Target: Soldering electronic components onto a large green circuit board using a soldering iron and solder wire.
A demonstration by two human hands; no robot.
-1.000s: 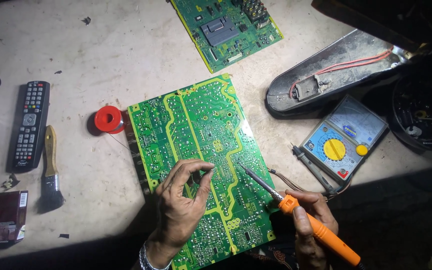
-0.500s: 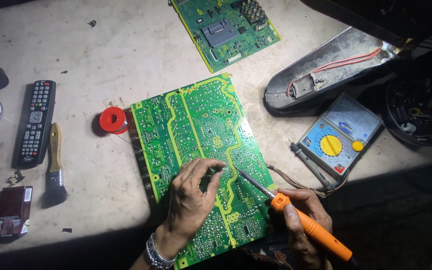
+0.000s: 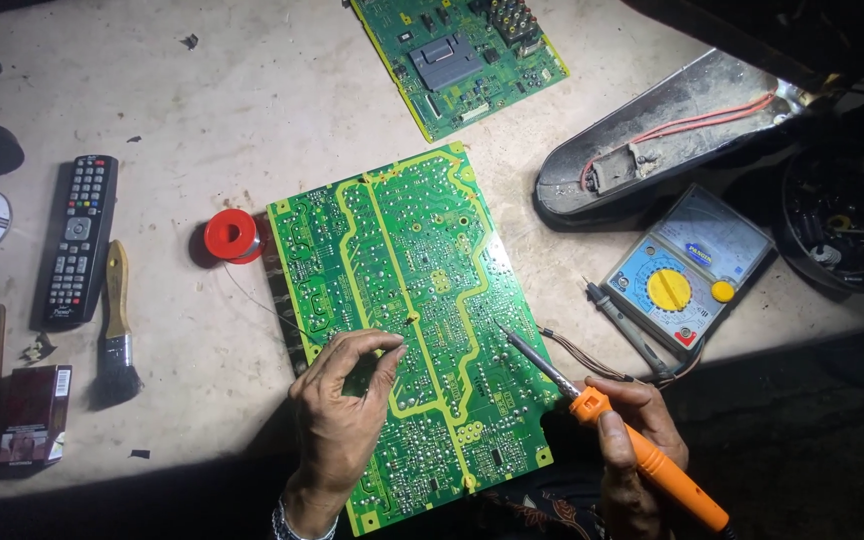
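Observation:
A large green circuit board [image 3: 402,260] lies solder side up in the middle of the table. My left hand [image 3: 337,420] rests on its lower left part, thumb and fingers pinched on a thin solder wire [image 3: 257,300] that runs back to a red spool [image 3: 232,236]. My right hand [image 3: 632,440] grips an orange-handled soldering iron [image 3: 642,455]. Its metal tip [image 3: 504,331] sits at the board's right edge, to the right of my left fingertips and apart from them.
A second green board [image 3: 457,60] lies at the top. At right sit a blue and yellow multimeter [image 3: 687,270] with probes, a grey open housing [image 3: 652,130] and a black round part [image 3: 842,230]. At left are a remote [image 3: 77,240], a brush [image 3: 117,330] and a small red box [image 3: 32,415].
The view has shifted slightly. My right hand with the iron has drawn a little to the right, away from my left fingers, which stay pinched on the wire over the board.

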